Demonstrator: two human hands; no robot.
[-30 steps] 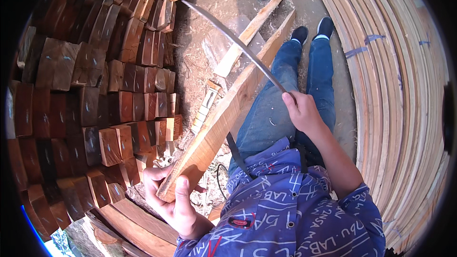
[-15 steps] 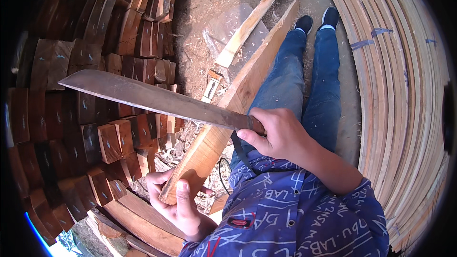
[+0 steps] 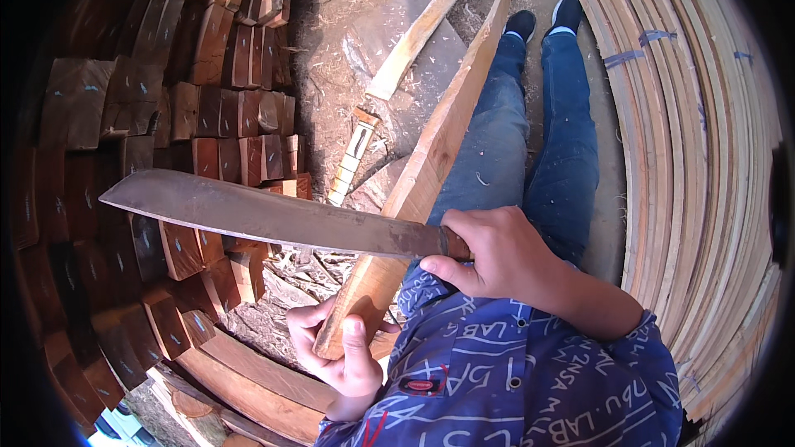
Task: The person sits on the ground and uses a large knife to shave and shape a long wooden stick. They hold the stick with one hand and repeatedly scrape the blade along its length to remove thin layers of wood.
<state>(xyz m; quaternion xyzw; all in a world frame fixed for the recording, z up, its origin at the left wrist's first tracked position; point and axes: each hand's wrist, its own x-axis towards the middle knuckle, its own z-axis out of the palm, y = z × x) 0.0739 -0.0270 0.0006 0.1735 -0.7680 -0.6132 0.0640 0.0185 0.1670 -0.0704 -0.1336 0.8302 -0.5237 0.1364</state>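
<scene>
My right hand (image 3: 505, 252) is closed round the short dark handle of a machete (image 3: 257, 215). Its broad brown blade reaches out to the left, flat side toward me, and crosses over a long piece of pale wood (image 3: 451, 120). That wood slants from the front of my shirt up along my left leg, narrowing at the far end. My left hand (image 3: 346, 360) grips its thick near end, thumb on top and fingers wrapped beneath. Whether the blade touches the wood, I cannot tell.
A carved, curved wooden piece (image 3: 426, 33) lies on the ground ahead, beside a banded light handle (image 3: 348, 157). Stacked dark wood blocks (image 3: 211, 41) fill the left side. Long strips tied in bundles (image 3: 662, 199) run along the right. Wood shavings (image 3: 277, 310) litter the ground.
The machete and my right hand have come down a little toward my body. My left hand and the wood's near end have shifted right, and the wood stands at a steeper slant.
</scene>
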